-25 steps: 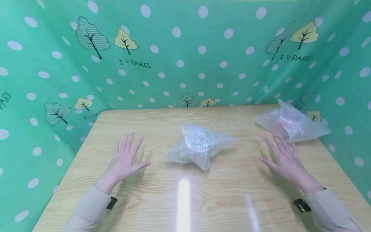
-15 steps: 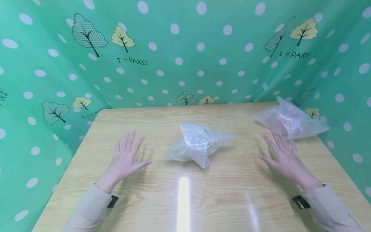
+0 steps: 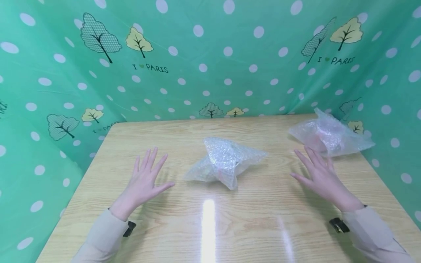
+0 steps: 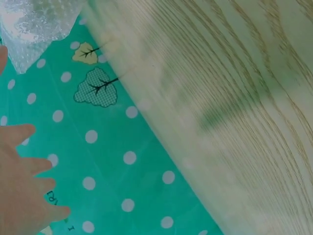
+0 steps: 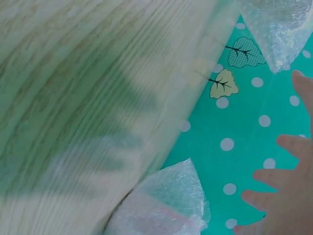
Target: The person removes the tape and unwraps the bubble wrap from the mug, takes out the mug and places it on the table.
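A: Both hands spread flat, holding nothing: left hand (image 3: 144, 179) and right hand (image 3: 318, 174) flank the crumpled bubble-wrap bundle (image 3: 225, 161) at mid-table (image 3: 256, 226).

B: Risk: the light bundle could skid from a one-sided grab; the second bubble-wrap bundle (image 3: 329, 134) sits near the far right edge.

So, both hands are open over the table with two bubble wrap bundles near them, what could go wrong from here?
The far bubble wrap bundle lies at the table's right back corner, partly past the edge; a nudge from the right hand might push it off. The middle bubble wrap bundle looks loosely crumpled, so it may unfold or slip when grasped. What it contains is unclear, so squeezing hard is risky.
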Motion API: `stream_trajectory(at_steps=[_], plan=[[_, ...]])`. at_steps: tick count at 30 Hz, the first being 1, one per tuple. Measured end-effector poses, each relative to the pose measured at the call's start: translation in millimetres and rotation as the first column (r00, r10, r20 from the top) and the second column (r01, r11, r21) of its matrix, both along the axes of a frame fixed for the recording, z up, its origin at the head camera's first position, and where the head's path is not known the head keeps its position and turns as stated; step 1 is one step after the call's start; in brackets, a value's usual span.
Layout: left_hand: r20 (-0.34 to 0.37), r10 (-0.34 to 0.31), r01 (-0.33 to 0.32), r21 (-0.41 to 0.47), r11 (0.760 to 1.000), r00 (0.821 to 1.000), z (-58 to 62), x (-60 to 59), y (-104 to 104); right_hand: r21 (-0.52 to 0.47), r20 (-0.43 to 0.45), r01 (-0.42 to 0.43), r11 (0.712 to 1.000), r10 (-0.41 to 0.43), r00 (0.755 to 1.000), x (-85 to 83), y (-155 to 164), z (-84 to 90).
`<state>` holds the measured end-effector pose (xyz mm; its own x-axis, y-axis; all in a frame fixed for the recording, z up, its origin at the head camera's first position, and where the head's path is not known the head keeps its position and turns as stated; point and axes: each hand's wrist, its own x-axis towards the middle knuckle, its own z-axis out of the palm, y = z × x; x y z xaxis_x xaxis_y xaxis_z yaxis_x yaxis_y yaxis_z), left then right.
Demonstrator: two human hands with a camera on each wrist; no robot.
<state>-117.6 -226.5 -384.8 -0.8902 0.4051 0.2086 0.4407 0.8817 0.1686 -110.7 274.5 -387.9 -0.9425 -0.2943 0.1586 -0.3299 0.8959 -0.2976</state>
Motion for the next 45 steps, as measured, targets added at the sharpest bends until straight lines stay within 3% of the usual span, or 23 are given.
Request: stream_trajectory(at_steps=[21,26,31,39,42,45], plan=[[-0.057,-0.027,0.028,0.004,1.000,0.998,2.4,7.6,7,0.030,-0.061,-0.059,0.998,0.061,0.996,-5.0,-11,8.6],[-0.118,-0.046,0.047,0.009,0.999,0.992,2.6,9.0,13,0.011,-0.043,-0.071,0.997,0.071,0.997,-7.0,-18,13.3],[-0.229,-0.085,0.096,0.034,0.995,0.970,1.4,10.1,19,-0.009,-0.036,-0.086,0.996,0.085,0.996,-10.1,-26,17.9],[-0.394,-0.117,0.177,0.119,0.977,0.912,3.7,13.5,33,-0.026,-0.075,-0.163,0.986,0.160,0.984,-15.6,-43,22.4],[-0.424,-0.121,0.202,0.151,0.968,0.897,6.1,15.6,39,-0.022,-0.084,-0.178,0.984,0.175,0.981,-17.0,-51,25.0],[-0.426,-0.128,0.222,0.178,0.959,0.895,8.4,18.8,45,-0.024,-0.084,-0.184,0.983,0.181,0.980,-17.8,-58,27.4]])
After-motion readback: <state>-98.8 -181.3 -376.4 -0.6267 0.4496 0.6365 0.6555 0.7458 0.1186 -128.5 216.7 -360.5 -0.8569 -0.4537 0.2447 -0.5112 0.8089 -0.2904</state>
